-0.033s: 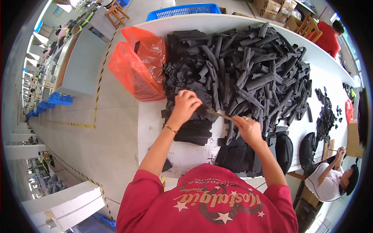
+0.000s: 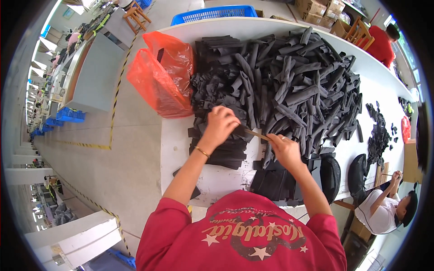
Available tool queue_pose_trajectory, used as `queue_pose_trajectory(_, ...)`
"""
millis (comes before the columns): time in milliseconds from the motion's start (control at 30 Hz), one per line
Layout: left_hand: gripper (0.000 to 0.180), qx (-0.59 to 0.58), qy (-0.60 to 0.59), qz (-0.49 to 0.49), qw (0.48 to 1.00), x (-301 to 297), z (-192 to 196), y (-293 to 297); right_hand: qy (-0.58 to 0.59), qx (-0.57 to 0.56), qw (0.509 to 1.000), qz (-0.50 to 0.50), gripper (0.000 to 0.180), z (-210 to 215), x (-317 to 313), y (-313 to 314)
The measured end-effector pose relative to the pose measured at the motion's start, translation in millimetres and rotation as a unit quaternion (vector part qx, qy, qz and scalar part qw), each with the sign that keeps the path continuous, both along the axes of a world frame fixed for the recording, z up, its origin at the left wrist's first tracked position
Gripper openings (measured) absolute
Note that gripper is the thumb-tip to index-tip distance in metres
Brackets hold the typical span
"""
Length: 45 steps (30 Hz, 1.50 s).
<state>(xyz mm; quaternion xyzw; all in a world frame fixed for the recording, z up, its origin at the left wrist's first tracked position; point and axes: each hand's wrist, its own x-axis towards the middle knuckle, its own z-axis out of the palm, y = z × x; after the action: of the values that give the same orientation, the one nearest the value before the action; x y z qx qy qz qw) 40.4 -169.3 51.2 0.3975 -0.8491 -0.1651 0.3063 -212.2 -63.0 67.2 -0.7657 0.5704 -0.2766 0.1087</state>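
Observation:
My right hand (image 2: 285, 151) grips a thin, flat, brownish stick (image 2: 258, 134) that points left toward my other hand. The stick's far end meets a small black fabric piece (image 2: 242, 130), pinched by the fingers of my left hand (image 2: 220, 126); part of the piece is hidden under them. Below my left hand lies a stack of flat black strips (image 2: 224, 157). Just beyond it spreads a heap of small black pieces (image 2: 217, 88). A large pile of curled black fabric strips (image 2: 300, 92) covers the table's middle, beyond my right hand.
A red plastic bag (image 2: 158, 86) stands at the left table edge. Flat black sheets (image 2: 273, 184) and black rounded pouches (image 2: 331, 178) lie near right. A blue basket (image 2: 214, 13) is past the far edge. Another person (image 2: 384, 210) works at the right.
My left hand has shifted slightly right, and my right hand slightly left, bringing them closer together. The stick has moved a little with the right hand.

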Motion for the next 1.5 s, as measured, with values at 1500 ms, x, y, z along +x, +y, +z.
queue_pose_trajectory(1500, 0.029, 0.592, 0.317, -0.084, 0.736, -37, 28, 114, -0.333, 0.088, 0.935, -0.081, 0.011, 13, 53, 32)
